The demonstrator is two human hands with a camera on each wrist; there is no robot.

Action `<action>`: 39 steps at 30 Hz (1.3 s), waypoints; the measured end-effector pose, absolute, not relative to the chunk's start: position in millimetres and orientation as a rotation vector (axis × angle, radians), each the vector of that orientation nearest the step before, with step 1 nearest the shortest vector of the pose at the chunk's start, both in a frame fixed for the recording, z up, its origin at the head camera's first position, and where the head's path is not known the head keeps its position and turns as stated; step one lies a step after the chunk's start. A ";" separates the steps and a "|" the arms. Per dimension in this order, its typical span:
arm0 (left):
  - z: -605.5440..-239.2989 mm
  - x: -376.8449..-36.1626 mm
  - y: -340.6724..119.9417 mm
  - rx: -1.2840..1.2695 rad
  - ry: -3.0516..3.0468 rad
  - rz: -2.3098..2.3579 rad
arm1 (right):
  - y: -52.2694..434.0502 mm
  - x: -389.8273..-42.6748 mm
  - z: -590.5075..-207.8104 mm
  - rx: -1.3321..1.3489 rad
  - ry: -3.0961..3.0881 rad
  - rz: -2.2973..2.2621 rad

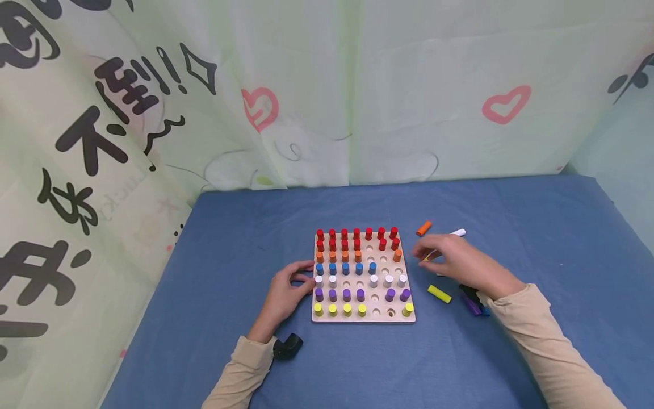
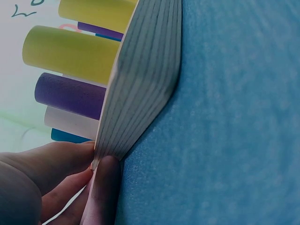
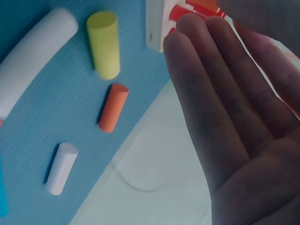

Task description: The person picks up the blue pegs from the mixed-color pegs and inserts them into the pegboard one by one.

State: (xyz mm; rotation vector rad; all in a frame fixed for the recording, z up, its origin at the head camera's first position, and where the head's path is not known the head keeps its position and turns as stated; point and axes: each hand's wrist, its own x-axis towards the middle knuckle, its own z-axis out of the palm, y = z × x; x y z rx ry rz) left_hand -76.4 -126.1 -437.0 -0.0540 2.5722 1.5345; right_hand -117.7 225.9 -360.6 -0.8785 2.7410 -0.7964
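A wooden pegboard (image 1: 357, 320) holds rows of red, orange, blue, white, purple and yellow pegs, with some bare holes. My left hand (image 1: 287, 291) pinches its left edge; the left wrist view shows the thumb and fingers (image 2: 107, 187) against the layered wood. To the right of the board, my right hand (image 1: 457, 260) hovers above loose pegs, its fingers fairly straight in the right wrist view and no peg visible in them. Partly beneath it in the head view lies a yellow peg (image 1: 428, 258). An orange peg (image 3: 113, 108) and a white peg (image 3: 62, 168) lie beyond.
Another yellow peg (image 1: 439, 293) lies nearer me. A purple peg (image 1: 470, 305) and a blue peg (image 1: 485, 311) lie beside the right sleeve, partly hidden. A blue cloth (image 1: 245, 227) covers the table, and a printed curtain (image 1: 409, 113) hangs behind it.
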 end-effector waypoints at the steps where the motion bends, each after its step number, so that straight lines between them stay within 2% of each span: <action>1: -436.8 -76.5 -126.2 -0.057 2.569 1.540 | 227.7 -117.5 -360.3 -0.874 2.746 -0.788; 39: -437.3 -77.0 -126.2 -0.053 2.560 1.560 | 288.8 -107.8 -369.3 -0.682 2.850 -0.665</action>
